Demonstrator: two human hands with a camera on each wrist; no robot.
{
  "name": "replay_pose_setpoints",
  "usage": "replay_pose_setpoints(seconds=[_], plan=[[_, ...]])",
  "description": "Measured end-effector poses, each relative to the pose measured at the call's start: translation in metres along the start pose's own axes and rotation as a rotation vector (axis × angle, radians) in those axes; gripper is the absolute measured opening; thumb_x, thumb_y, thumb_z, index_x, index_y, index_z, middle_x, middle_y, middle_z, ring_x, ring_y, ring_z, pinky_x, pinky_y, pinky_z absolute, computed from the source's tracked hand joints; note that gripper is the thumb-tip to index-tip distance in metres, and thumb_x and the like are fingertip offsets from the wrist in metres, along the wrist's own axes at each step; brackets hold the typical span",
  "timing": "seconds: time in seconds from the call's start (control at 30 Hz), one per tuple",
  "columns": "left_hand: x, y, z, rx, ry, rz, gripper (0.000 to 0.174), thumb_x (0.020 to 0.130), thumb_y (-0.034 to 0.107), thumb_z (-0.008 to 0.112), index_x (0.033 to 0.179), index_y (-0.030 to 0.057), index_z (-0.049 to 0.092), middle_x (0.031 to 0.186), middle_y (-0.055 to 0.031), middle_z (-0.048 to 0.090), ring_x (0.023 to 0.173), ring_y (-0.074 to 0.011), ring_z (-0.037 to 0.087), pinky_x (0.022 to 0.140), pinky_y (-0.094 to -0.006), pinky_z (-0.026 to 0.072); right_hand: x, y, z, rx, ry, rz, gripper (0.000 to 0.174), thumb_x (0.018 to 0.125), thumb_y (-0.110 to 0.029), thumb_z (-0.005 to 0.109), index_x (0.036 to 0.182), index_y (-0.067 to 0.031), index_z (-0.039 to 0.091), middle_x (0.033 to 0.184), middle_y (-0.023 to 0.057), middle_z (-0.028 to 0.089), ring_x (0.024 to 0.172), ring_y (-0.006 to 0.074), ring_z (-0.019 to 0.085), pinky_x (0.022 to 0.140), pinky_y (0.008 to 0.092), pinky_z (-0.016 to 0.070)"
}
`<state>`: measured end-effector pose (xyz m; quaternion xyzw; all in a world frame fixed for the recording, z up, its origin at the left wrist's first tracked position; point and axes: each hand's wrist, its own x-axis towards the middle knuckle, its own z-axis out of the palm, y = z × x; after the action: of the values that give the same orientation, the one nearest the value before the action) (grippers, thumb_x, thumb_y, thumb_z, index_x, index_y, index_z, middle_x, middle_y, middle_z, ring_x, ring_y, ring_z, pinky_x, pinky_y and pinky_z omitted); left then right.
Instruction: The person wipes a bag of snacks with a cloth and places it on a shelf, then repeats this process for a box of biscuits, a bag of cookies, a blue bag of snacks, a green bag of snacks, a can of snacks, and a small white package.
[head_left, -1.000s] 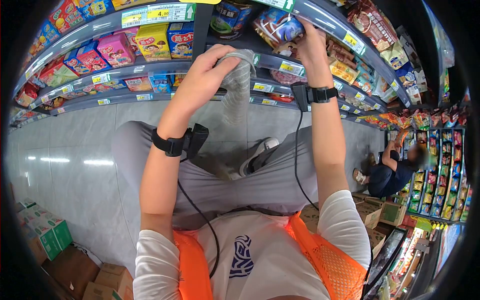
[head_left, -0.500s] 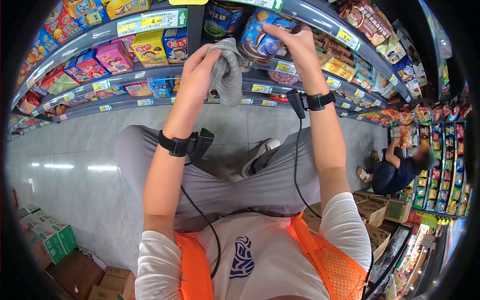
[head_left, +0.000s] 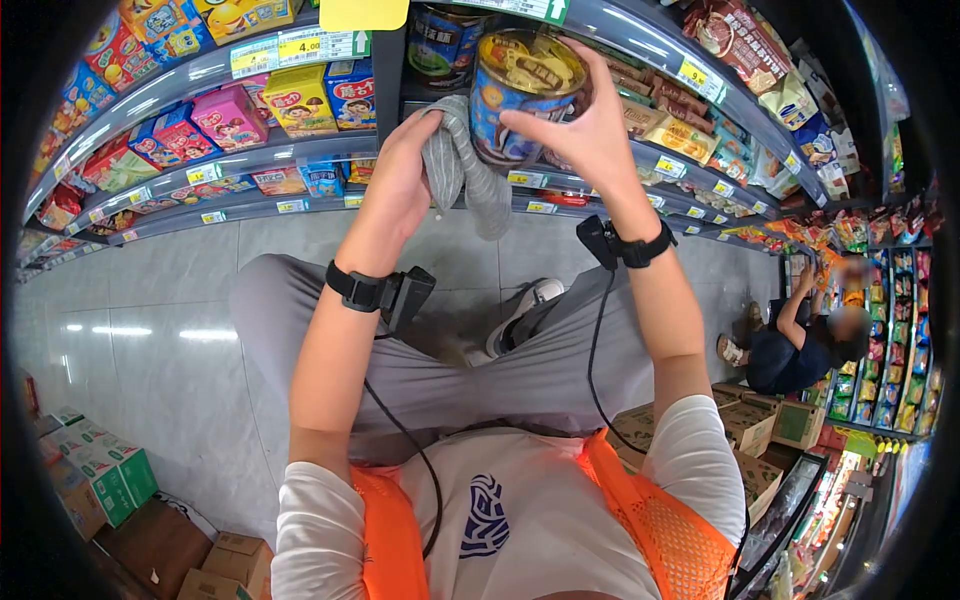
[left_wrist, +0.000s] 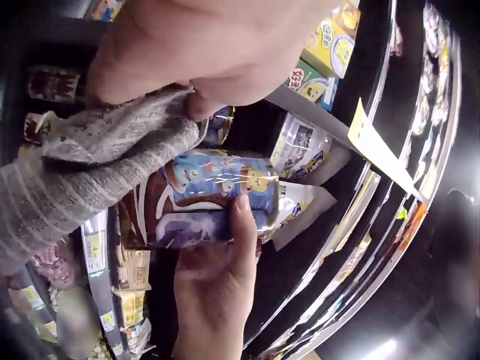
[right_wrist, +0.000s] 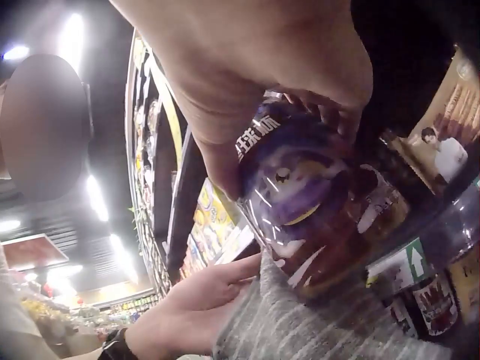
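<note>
My right hand (head_left: 597, 140) grips a blue printed tub (head_left: 492, 105) with a yellow-patterned lid, thumb on the near side and fingers round the far side. The tub is held in front of the shelf. A grey striped cloth (head_left: 470, 185) hangs in folds from my left hand (head_left: 400, 175), which pinches it close against the tub's left side. In the left wrist view, the cloth (left_wrist: 82, 172) overlaps one end of the tub (left_wrist: 217, 180). The right wrist view has the cloth (right_wrist: 292, 326) against the tub's lower part (right_wrist: 300, 195).
Another dark tub (head_left: 447, 45) stands on the shelf behind. Snack boxes (head_left: 300, 100) line the shelves to the left, packets (head_left: 690, 135) to the right. Cartons (head_left: 105, 465) lie at the lower left. A person (head_left: 790, 345) crouches by the far-right shelves.
My right hand has drawn the tub out of the shelf, nearer to me, and its lid now shows. The left hand has moved down slightly, bringing the cloth up against the tub.
</note>
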<state>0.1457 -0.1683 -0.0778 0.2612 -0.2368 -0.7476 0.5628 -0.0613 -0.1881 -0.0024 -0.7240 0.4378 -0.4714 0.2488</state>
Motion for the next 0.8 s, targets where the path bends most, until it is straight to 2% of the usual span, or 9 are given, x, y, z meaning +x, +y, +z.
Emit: replay_pose_setpoints(seconds=[0.1, 0.3, 0.43, 0.53, 0.57, 0.63, 0.7, 0.77, 0.8], plan=[[-0.006, -0.001, 0.006, -0.023, 0.003, -0.053, 0.027, 0.107, 0.02, 0.048, 0.125, 0.0032, 0.061, 0.115, -0.0056, 0.069, 0.107, -0.0168, 0.066, 0.096, -0.0347, 0.0513, -0.012, -0.014, -0.003, -0.017, -0.026, -0.052, 0.103, 0.063, -0.024, 0.097, 0.145, 0.002, 0.04, 0.133, 0.0196, 0.061, 0.126, 0.026, 0.06, 0.109, 0.0379, 0.0456], [-0.03, 0.009, 0.038, 0.054, 0.003, 0.08, 0.025, 0.107, 0.016, 0.045, 0.12, 0.0026, 0.061, 0.112, -0.0045, 0.068, 0.105, -0.013, 0.066, 0.091, -0.03, 0.0522, -0.023, -0.064, -0.014, -0.099, -0.067, -0.126, 0.109, 0.063, -0.023, 0.097, 0.15, -0.0006, 0.035, 0.136, 0.0176, 0.058, 0.128, 0.0273, 0.058, 0.109, 0.0396, 0.0449], [-0.051, 0.023, 0.059, 0.113, -0.042, 0.102, 0.029, 0.107, 0.017, 0.045, 0.125, 0.0005, 0.062, 0.115, -0.0045, 0.067, 0.107, -0.0115, 0.063, 0.093, -0.028, 0.0498, -0.026, -0.086, -0.03, 0.03, -0.082, -0.117, 0.117, 0.06, -0.021, 0.1, 0.152, -0.0014, 0.031, 0.14, 0.0154, 0.054, 0.132, 0.0249, 0.053, 0.111, 0.0385, 0.0432], [-0.067, 0.03, 0.071, 0.172, -0.123, 0.126, 0.032, 0.107, 0.018, 0.046, 0.128, -0.0017, 0.061, 0.117, -0.0054, 0.067, 0.109, -0.0109, 0.062, 0.096, -0.0271, 0.0481, -0.029, -0.105, -0.047, 0.07, -0.138, -0.16, 0.122, 0.057, -0.015, 0.1, 0.156, -0.0025, 0.028, 0.148, 0.0152, 0.048, 0.135, 0.0252, 0.052, 0.114, 0.0401, 0.0428], [-0.072, 0.032, 0.073, 0.193, -0.164, 0.134, 0.033, 0.108, 0.019, 0.047, 0.13, -0.0022, 0.061, 0.118, -0.0057, 0.067, 0.109, -0.0107, 0.062, 0.097, -0.0269, 0.0476, -0.032, -0.115, -0.05, 0.113, -0.118, -0.109, 0.121, 0.056, -0.018, 0.101, 0.154, 0.0009, 0.032, 0.147, 0.0156, 0.051, 0.134, 0.0253, 0.053, 0.114, 0.0404, 0.0426], [-0.077, 0.036, 0.078, 0.197, -0.239, 0.112, 0.033, 0.108, 0.019, 0.048, 0.13, -0.0024, 0.061, 0.118, -0.0055, 0.067, 0.109, -0.0103, 0.061, 0.097, -0.0266, 0.0469, -0.04, -0.122, -0.063, 0.128, -0.156, -0.034, 0.121, 0.055, -0.018, 0.102, 0.153, -0.0005, 0.033, 0.144, 0.0143, 0.054, 0.131, 0.0238, 0.054, 0.111, 0.0385, 0.0433], [-0.084, 0.037, 0.081, 0.164, -0.303, 0.043, 0.031, 0.108, 0.02, 0.05, 0.127, -0.0015, 0.061, 0.116, -0.0046, 0.067, 0.108, -0.01, 0.061, 0.097, -0.0264, 0.0463, -0.053, -0.117, -0.081, 0.074, -0.241, -0.034, 0.113, 0.054, -0.016, 0.103, 0.149, -0.0006, 0.042, 0.141, 0.0128, 0.058, 0.128, 0.023, 0.056, 0.109, 0.0369, 0.0443], [-0.086, 0.032, 0.086, 0.245, -0.254, 0.063, 0.028, 0.108, 0.019, 0.051, 0.124, -0.0004, 0.062, 0.116, -0.0033, 0.067, 0.107, -0.0092, 0.06, 0.096, -0.0261, 0.0461, -0.072, -0.106, -0.074, 0.408, -0.089, 0.246, 0.097, 0.061, -0.017, 0.099, 0.142, 0.0023, 0.05, 0.131, 0.0116, 0.065, 0.121, 0.0214, 0.061, 0.104, 0.0362, 0.0483], [-0.084, 0.031, 0.087, 0.294, -0.229, 0.08, 0.027, 0.108, 0.019, 0.051, 0.123, 0.0002, 0.062, 0.116, -0.0026, 0.067, 0.106, -0.0088, 0.06, 0.095, -0.026, 0.046, -0.077, -0.099, -0.07, 0.504, -0.037, 0.287, 0.092, 0.064, -0.018, 0.097, 0.14, 0.0031, 0.05, 0.128, 0.0114, 0.066, 0.118, 0.0208, 0.063, 0.103, 0.036, 0.0496]])
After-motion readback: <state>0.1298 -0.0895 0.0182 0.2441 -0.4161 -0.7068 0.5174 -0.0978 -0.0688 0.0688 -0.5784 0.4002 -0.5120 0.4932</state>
